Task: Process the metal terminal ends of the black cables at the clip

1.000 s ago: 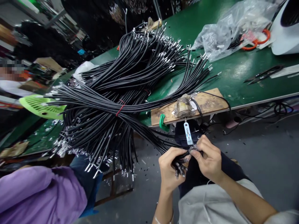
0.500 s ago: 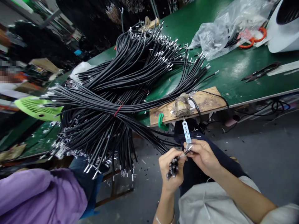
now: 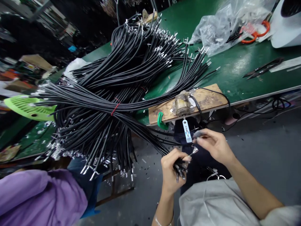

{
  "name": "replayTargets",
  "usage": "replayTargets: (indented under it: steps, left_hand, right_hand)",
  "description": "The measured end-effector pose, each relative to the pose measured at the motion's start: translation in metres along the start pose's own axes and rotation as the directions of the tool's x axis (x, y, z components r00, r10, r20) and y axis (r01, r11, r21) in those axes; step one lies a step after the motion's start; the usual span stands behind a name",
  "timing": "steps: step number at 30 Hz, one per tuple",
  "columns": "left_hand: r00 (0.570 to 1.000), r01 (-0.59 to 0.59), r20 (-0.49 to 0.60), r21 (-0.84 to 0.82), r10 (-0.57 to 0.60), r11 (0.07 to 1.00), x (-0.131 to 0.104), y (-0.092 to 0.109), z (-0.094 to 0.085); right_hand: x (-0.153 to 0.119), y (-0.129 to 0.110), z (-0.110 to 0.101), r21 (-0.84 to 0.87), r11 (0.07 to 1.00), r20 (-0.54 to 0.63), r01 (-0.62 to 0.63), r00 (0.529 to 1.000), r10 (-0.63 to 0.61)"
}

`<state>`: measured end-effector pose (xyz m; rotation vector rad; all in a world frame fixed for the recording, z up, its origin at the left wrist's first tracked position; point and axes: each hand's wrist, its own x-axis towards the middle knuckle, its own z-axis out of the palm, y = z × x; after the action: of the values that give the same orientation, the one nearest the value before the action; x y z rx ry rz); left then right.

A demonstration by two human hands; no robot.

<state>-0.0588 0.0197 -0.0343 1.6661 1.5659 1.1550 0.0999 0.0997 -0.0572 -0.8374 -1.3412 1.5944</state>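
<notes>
My left hand [image 3: 172, 171] is closed round a bunch of black cables [image 3: 180, 169], their ends poking out below the fingers. One cable end with splayed bare wire strands [image 3: 194, 150] sticks out past my left thumb. My right hand [image 3: 215, 145] is apart from it, up and to the right, fingertips pinched on a blurred greyish bit that I cannot make out. Just left of those fingertips is a light-blue slotted piece [image 3: 187, 131], fixed to the shaft of a small tape-wrapped motor [image 3: 182, 104]. The motor sits on a wooden board [image 3: 209, 99].
A big heap of black cables [image 3: 101, 106] with stripped ends covers the left of the green table [image 3: 237, 72]. A green clamp [image 3: 161, 121] grips the board. Thread snips [image 3: 263, 68], orange-handled scissors [image 3: 252, 38] and a plastic bag [image 3: 211, 33] lie right. A person in a purple sleeve [image 3: 42, 197] sits left.
My right hand has pulled away from the cable end, moving up and to the right. The cable end's wires now show spread out. My left hand has kept its hold and shifted slightly.
</notes>
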Motion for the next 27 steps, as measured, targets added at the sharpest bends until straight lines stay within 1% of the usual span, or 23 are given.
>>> replayTargets:
  steps: [2, 3, 4, 6, 8, 9, 10, 11, 12, 13, 14, 15, 16, 18, 19, 20, 22, 23, 24, 25, 26, 27]
  left_hand:
    - [1.0, -0.003, 0.011, 0.009, 0.003, 1.0, 0.0, 0.001, -0.001]
    - [1.0, -0.002, 0.015, 0.015, 0.001, 1.0, 0.0, 0.001, -0.002]
    - [1.0, 0.0, 0.011, 0.022, 0.0, 1.0, 0.001, 0.002, -0.002]
    - [1.0, 0.005, -0.017, 0.033, -0.004, 0.999, 0.002, 0.004, 0.0]
    - [0.997, 0.002, -0.073, 0.033, 0.001, 0.999, 0.002, 0.006, 0.002]
    - [0.994, -0.007, -0.109, 0.03, 0.01, 1.0, 0.002, 0.006, 0.004]
    - [0.989, -0.015, -0.147, 0.027, 0.019, 1.0, 0.002, 0.006, 0.005]
    - [0.982, -0.026, -0.184, 0.025, 0.031, 0.999, 0.002, 0.006, 0.007]
    - [0.976, -0.036, -0.215, 0.026, 0.041, 0.999, 0.002, 0.006, 0.008]
    - [0.97, -0.042, -0.238, 0.029, 0.048, 0.999, 0.002, 0.005, 0.009]
    - [0.966, -0.044, -0.255, 0.033, 0.051, 0.998, 0.002, 0.005, 0.01]
    - [0.963, -0.045, -0.263, 0.036, 0.053, 0.998, 0.002, 0.005, 0.011]
    - [0.963, -0.047, -0.265, 0.038, 0.055, 0.998, 0.003, 0.004, 0.012]
    - [0.962, -0.056, -0.265, 0.033, 0.063, 0.998, 0.004, 0.005, 0.013]
    - [0.962, -0.063, -0.266, 0.029, 0.068, 0.998, 0.004, 0.005, 0.014]
    - [0.961, -0.065, -0.267, 0.023, 0.069, 0.998, 0.005, 0.005, 0.014]
    - [0.959, -0.06, -0.275, 0.013, 0.061, 0.998, 0.006, 0.005, 0.015]
    - [0.959, -0.056, -0.278, 0.01, 0.056, 0.998, 0.006, 0.005, 0.015]
    - [0.958, -0.051, -0.283, 0.009, 0.051, 0.999, 0.006, 0.005, 0.015]
    - [0.956, -0.046, -0.291, 0.009, 0.047, 0.999, 0.006, 0.005, 0.015]
    - [0.952, -0.043, -0.302, 0.01, 0.044, 0.999, 0.005, 0.005, 0.015]
    - [0.949, -0.044, -0.313, 0.011, 0.045, 0.999, 0.005, 0.005, 0.015]
  right_hand:
    - [-0.003, -0.001, 0.0, 0.104, 0.993, 0.121, 0.062, 0.99, -0.075]
    - [-0.005, -0.001, 0.002, 0.151, 0.986, 0.159, 0.064, 0.983, -0.088]
    - [-0.006, -0.001, 0.005, 0.185, 0.982, 0.162, 0.045, 0.984, -0.075]
    - [-0.007, 0.001, 0.012, 0.236, 0.971, 0.073, -0.019, 0.997, 0.002]
    - [-0.008, 0.005, 0.021, 0.242, 0.969, -0.064, -0.045, 0.996, 0.062]
    - [-0.01, 0.006, 0.026, 0.201, 0.979, -0.141, -0.015, 0.989, 0.045]
    - [-0.012, 0.007, 0.029, 0.126, 0.991, -0.218, 0.047, 0.976, -0.019]
    - [-0.015, 0.008, 0.032, 0.021, 0.991, -0.275, 0.132, 0.954, -0.121]
    - [-0.017, 0.008, 0.034, -0.098, 0.97, -0.301, 0.223, 0.922, -0.243]
    - [-0.02, 0.008, 0.035, -0.21, 0.931, -0.298, 0.297, 0.888, -0.351]
    - [-0.022, 0.008, 0.034, -0.299, 0.891, -0.283, 0.342, 0.86, -0.425]
    - [-0.024, 0.007, 0.034, -0.362, 0.864, -0.261, 0.35, 0.852, -0.454]
    - [-0.025, 0.006, 0.032, -0.403, 0.855, -0.243, 0.326, 0.863, -0.444]
    - [-0.025, 0.005, 0.03, -0.454, 0.855, -0.245, 0.251, 0.887, -0.39]
    - [-0.025, 0.004, 0.03, -0.473, 0.85, -0.252, 0.232, 0.889, -0.383]
    - [-0.025, 0.004, 0.03, -0.493, 0.836, -0.254, 0.242, 0.879, -0.404]
    - [-0.025, 0.005, 0.032, -0.532, 0.789, -0.251, 0.307, 0.832, -0.494]
    - [-0.025, 0.007, 0.033, -0.533, 0.78, -0.252, 0.327, 0.819, -0.516]
    - [-0.024, 0.009, 0.034, -0.507, 0.799, -0.257, 0.324, 0.827, -0.499]
    - [-0.023, 0.012, 0.033, -0.449, 0.844, -0.252, 0.293, 0.865, -0.435]
    - [-0.022, 0.015, 0.032, -0.36, 0.903, -0.221, 0.233, 0.919, -0.325]
    - [-0.02, 0.017, 0.03, -0.26, 0.954, -0.174, 0.149, 0.965, -0.198]
